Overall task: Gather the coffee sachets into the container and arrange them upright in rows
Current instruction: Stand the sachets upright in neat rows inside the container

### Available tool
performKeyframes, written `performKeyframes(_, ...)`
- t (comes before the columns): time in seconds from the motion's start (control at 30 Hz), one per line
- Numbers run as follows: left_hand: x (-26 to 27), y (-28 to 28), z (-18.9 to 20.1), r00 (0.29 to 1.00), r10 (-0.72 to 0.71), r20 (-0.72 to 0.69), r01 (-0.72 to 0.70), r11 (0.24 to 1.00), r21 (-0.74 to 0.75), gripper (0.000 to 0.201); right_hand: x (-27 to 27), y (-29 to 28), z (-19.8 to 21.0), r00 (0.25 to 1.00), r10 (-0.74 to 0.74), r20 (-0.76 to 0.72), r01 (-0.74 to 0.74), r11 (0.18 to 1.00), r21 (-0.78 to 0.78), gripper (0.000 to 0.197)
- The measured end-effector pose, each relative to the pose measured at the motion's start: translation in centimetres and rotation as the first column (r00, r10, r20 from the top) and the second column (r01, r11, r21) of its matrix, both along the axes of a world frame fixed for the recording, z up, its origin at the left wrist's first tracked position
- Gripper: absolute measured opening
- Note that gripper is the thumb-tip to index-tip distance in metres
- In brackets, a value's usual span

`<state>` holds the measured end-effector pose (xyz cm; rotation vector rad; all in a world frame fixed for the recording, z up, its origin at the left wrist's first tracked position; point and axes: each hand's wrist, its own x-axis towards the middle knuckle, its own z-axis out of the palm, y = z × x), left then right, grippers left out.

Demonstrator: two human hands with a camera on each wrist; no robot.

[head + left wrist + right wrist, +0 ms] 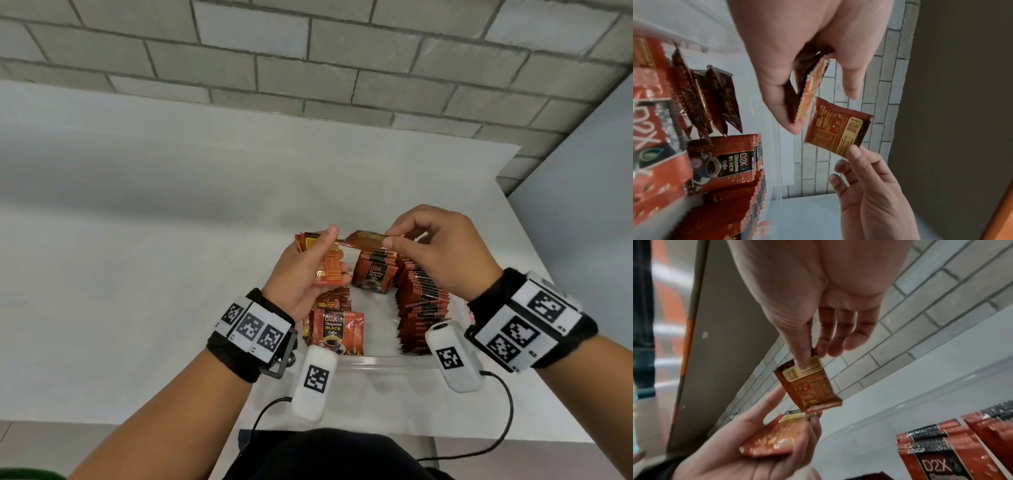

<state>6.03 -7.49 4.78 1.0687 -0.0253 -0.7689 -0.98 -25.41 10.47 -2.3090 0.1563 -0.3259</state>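
Above the clear container point(376, 361) of upright sachet rows point(423, 301), your left hand point(301, 274) clasps a small stack of sachets point(89, 270); your right hand point(442, 246) pinches a single sachet point(364, 238) beside it.

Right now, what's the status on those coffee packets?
Left hand grips a small stack of sachets. Right hand pinches one sachet. Clear container holds upright rows. Nothing blocking.
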Motion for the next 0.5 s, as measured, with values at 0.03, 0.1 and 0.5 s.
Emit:
performKeyframes(0.03,0.0,0.0,0.0,1.0,0.005,-0.03,-0.006,1.0,-0.029,0.04,-0.2,0.2,-0.2,0.999,0.029,0.032,-0.028,0.999,-0.018,0.009)
performKeyframes(0.1,-0.1,0.0,0.0,0.998,0.001,-0.06,-0.006,0.997,-0.079,0.031,-0.7,0.8,-1.0,0.991,0.132,0.007,-0.131,0.989,-0.068,0.007)
performKeyframes(0.5,-0.7,-0.4,-0.3,0.994,-0.016,0.109,0.017,1.0,-0.008,0.034,0.3,0.8,-0.7,0.973,0.088,-0.216,-0.122,0.981,-0.152,0.029)
